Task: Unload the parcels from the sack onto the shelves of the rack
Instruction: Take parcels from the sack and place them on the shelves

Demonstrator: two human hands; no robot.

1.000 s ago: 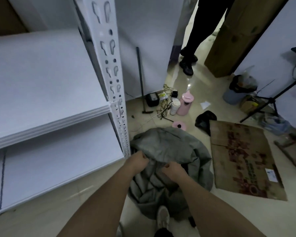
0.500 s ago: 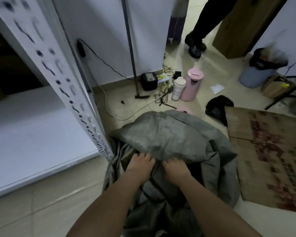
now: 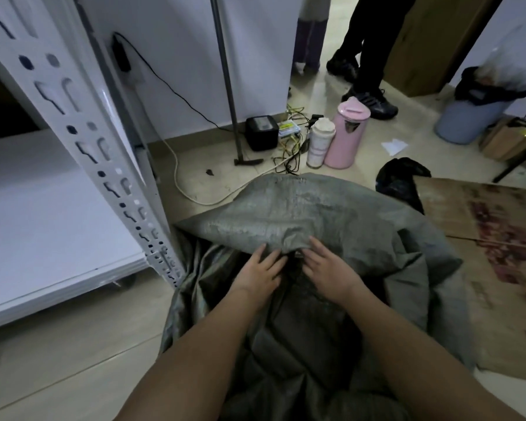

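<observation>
Both hands, the left hand (image 3: 260,273) and right hand (image 3: 328,273), press flat, fingers straight, on the sack (image 3: 331,217). She is opening it. Next, reach inside past the fingers for a parcel.

Crumpled grey woven sack (image 3: 331,220) on the tiled floor.
It slumps just beside the white metal rack (image 3: 82,153), whose white shelf (image 3: 43,208) sits bare.

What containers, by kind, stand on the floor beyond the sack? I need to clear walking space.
Pink jug: 1
White bottle: 1
Blue-grey bin: 1
Total: 3
</observation>
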